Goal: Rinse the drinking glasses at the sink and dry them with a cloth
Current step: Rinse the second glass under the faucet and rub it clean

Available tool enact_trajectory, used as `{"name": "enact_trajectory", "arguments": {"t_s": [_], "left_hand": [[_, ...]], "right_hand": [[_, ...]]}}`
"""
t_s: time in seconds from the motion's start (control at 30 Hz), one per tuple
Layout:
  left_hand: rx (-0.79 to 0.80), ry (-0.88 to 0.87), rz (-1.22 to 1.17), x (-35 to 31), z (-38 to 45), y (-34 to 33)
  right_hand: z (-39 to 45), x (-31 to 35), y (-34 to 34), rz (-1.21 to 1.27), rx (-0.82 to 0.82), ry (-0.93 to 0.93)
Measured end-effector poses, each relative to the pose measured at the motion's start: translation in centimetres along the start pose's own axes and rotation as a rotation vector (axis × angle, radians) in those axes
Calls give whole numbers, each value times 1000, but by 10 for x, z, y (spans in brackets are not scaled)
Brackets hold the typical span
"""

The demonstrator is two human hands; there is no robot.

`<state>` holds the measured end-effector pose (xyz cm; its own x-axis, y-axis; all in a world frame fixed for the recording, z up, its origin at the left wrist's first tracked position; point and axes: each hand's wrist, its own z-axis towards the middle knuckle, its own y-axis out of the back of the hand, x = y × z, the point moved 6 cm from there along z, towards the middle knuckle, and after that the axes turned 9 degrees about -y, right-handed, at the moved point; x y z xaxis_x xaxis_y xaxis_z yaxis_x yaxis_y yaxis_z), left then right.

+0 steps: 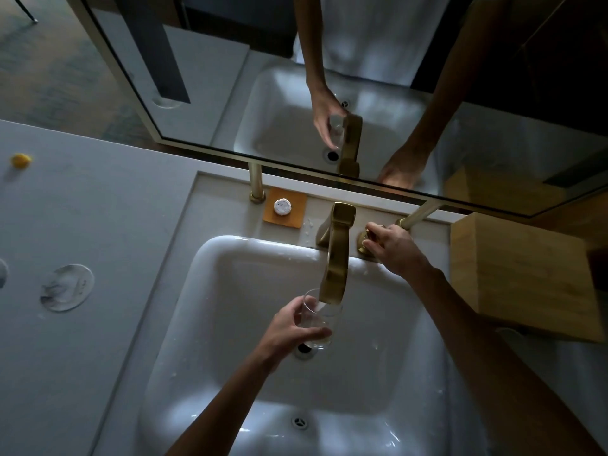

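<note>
A clear drinking glass (320, 319) is held over the white sink basin (230, 291), tilted under the spout of the brass tap (337, 258). My left hand (289, 327) grips the glass around its side. Water runs from the spout into the glass. My right hand (393, 243) is closed on the brass tap handle (363, 240) to the right of the spout. On the grey counter at the left stands another glass (67, 287), seen from above. No cloth is in view.
A mirror (362, 93) stands right behind the tap. A small wrapped soap (282, 206) lies on an orange tray (297, 213) left of the tap. A wooden box (526, 278) sits at the right of the sink. A small yellow object (21, 160) lies far left.
</note>
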<state>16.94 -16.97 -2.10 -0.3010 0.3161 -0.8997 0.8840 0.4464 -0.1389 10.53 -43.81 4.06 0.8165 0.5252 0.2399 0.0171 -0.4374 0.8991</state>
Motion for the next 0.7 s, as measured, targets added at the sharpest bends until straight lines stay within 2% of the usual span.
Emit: {"name": "enact_trajectory", "arguments": {"t_s": [0.17, 0.27, 0.33, 0.4, 0.43, 0.47, 0.57, 0.6, 0.63, 0.7], "left_hand": [[-16, -2, 3, 1, -2, 3], [-33, -5, -18, 0, -2, 4], [-29, -14, -39, 0, -2, 4], [-28, -18, -58, 0, -2, 4], [-27, -20, -68, -1, -2, 4], [-25, -22, -78, -1, -2, 4], [-12, -30, -81, -4, -2, 3], [-11, -31, -78, -5, -3, 3], [-14, -31, -75, -5, -3, 4], [-17, -30, -71, -6, -5, 7]], "right_hand": [[-14, -2, -1, 182, -53, 3], [-31, -10, 0, 239, -262, 6], [-55, -15, -3, 321, -429, -72], [-88, -15, -16, 513, -503, -185], [-101, -13, -29, 650, -447, -225], [-111, -9, -47, 821, -312, -251], [-137, 17, -102, 1368, 244, -308], [-145, 26, -111, 1510, 371, -309], [-151, 35, -115, 1611, 454, -295], [-158, 46, -118, 1692, 518, -249]]}}
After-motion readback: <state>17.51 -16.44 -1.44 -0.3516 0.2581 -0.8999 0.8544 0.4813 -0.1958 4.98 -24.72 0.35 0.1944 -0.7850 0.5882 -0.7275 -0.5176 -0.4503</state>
